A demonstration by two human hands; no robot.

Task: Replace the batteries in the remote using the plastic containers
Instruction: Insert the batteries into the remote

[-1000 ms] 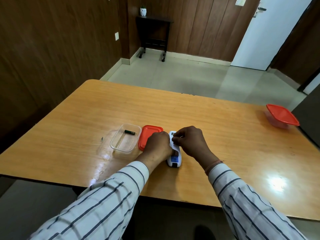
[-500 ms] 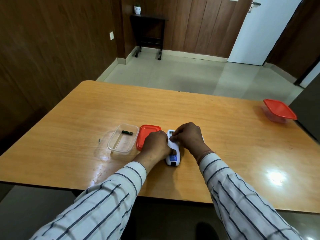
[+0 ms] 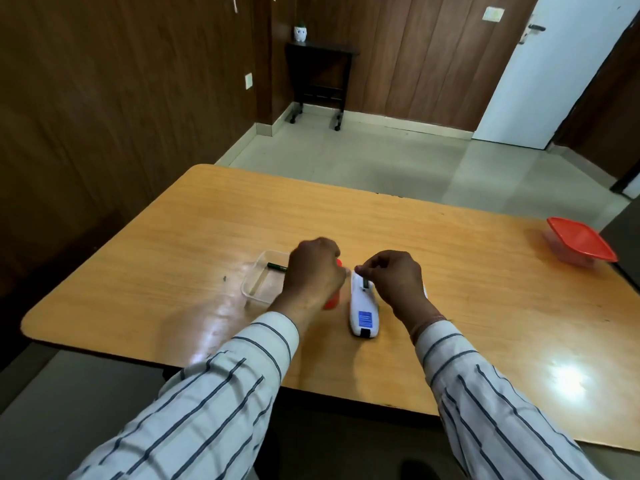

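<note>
A white remote (image 3: 362, 308) lies back-up on the wooden table (image 3: 467, 289), its battery bay uncovered at the far end. My right hand (image 3: 393, 278) pinches a dark battery (image 3: 364, 283) standing in that bay. My left hand (image 3: 313, 275) hovers with curled fingers above the red lid (image 3: 331, 303), between the remote and an open clear container (image 3: 254, 294). What the left fingers enclose is hidden. One dark battery (image 3: 277, 267) lies in the open container's far end.
A second clear container with a red lid on it (image 3: 580, 245) stands near the table's right edge. Beyond the table are a tiled floor, a small dark side table (image 3: 320, 74) and a white door.
My left hand has let go of the remote, risen and swung left over the red lid toward the open container. My right hand stays at the battery bay.
</note>
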